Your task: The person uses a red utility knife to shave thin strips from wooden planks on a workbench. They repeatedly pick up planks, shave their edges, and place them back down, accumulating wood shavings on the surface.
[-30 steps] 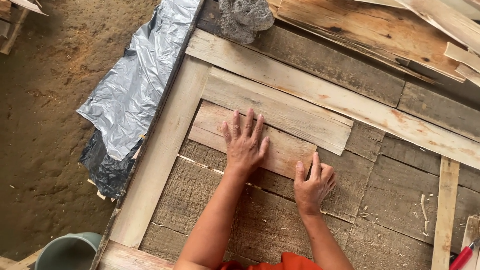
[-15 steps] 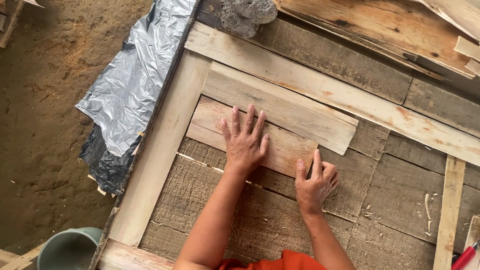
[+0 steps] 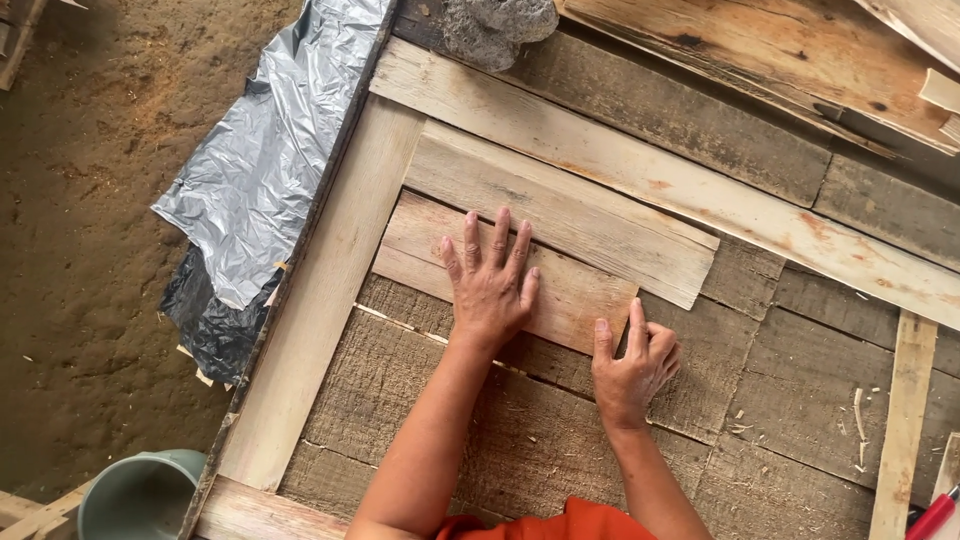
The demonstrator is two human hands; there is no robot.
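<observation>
Left hand flat, fingers spread, palm down on short board at frame centre; nothing gripped, only pressed. Right hand just right of it, fingers loosely curled, thumb and forefinger up against the board's right end, lower corner; touching, not clasping, palm on the bench. Short board lying slanted, upper left to lower right, on the grey weathered planks of the bench, its upper edge tight against wider board, pale too, set on the same slant just above. Long plank above both, running from upper centre down to the right edge of the frame. Left plank running from upper centre down to lower left, meeting the long plank at a corner, the two boards tucked inside that angle. Another pale plank across the bottom left. Narrow strip upright at lower right, wood chips scattered beside it. Rough plank pile at upper right. Grey stone at top centre, on the bench edge. Silver sheet at upper left, hanging off the bench side over a black sheet, both on the dirt floor. Green bucket in the lower left corner. Red-handled tool at lower right corner, mostly cut off. Orange cloth at bottom centre.
</observation>
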